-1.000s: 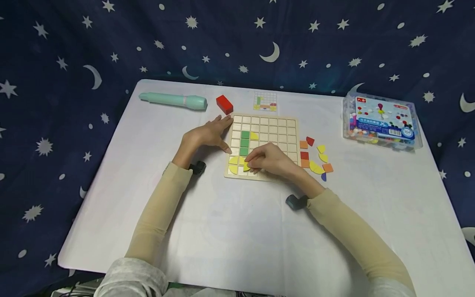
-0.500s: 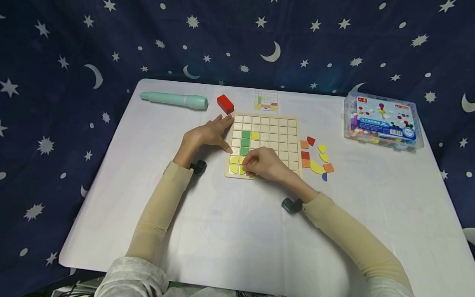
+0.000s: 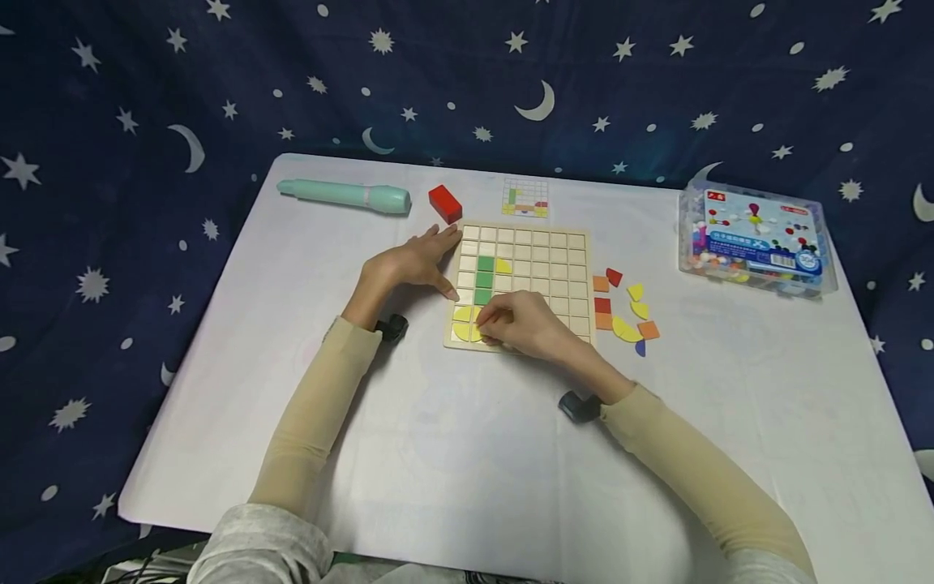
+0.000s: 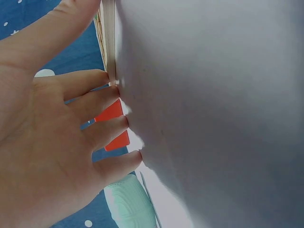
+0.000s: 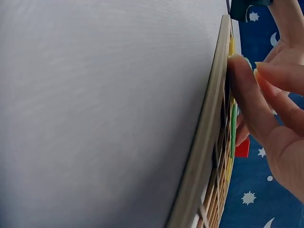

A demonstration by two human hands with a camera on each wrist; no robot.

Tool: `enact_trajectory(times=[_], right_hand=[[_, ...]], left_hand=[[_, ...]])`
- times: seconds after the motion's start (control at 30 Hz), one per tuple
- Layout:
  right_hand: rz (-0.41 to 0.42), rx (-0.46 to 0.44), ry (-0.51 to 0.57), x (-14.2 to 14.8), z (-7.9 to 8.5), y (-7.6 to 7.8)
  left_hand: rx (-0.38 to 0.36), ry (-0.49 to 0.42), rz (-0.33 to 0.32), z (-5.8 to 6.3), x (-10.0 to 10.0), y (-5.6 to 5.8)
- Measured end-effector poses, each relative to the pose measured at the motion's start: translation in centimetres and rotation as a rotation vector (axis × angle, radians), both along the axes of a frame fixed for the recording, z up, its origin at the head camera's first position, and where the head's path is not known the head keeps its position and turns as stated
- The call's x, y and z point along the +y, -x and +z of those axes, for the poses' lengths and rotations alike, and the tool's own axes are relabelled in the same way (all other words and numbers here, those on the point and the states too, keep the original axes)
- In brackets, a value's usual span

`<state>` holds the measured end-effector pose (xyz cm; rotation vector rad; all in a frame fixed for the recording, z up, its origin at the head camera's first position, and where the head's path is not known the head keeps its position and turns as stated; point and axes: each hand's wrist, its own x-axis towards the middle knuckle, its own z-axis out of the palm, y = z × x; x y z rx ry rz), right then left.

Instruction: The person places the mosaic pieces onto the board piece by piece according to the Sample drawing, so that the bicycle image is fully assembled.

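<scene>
A square wooden grid board [image 3: 550,243] lies on the table, with green squares [image 3: 484,278] and yellow quarter-circle tiles [image 3: 461,314] set in its left part. My right hand [image 3: 529,324] bends over the board's lower left, holding a yellow tile [image 3: 476,333] by its fingertips at its cell; the fingers partly cover it. In the right wrist view one fingertip [image 5: 236,61] meets the board beside the yellow. My left hand [image 3: 409,264] steadies the board's left edge, thumb and fingers spread; in the left wrist view its fingers [image 4: 111,128] reach down to the table.
Right of the board lie loose orange, red, yellow and blue tiles [image 3: 626,329]. A small pattern card [image 3: 525,198] and a red block [image 3: 445,203] sit beyond it. A mint-green tube-like object [image 3: 343,195] is at back left, a clear plastic box [image 3: 755,239] at back right.
The right hand has shifted slightly left and down, and the yellow tile it held over the grid is now down at a bottom-left cell. The left hand stays in place.
</scene>
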<state>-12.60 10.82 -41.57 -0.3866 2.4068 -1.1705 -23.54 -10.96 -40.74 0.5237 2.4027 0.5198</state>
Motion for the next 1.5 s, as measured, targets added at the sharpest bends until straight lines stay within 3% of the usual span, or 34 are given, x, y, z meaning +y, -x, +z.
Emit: enact_trajectory(times=[0.33,0.47,0.87,1.13,1.33,1.5], right_hand=[[0.068,0.043,0.034,3.4,-0.8,-0.3],[0.054,0.046,0.045,5.2,-1.0,-0.5],[-0.086,0.1,-0.079,11.4,-0.6,-1.4],[-0.176,0.078,-0.15,14.4,0.0,-1.9],[-0.209,0.074,-0.181,16.4,0.3,-1.6],[-0.261,0.037,-0.182,17.5,0.4,-0.4]], left_hand=[[0.0,0.007,-0.001,-0.2,0.4,-0.1],[0.004,0.007,0.002,-0.2,0.5,-0.2],[-0.004,-0.011,0.011,-0.3,0.5,-0.3],[-0.015,-0.01,0.017,-0.2,0.3,-0.2],[-0.012,-0.012,0.037,-0.2,0.4,-0.2],[-0.012,-0.004,0.041,-0.3,0.3,-0.1]])
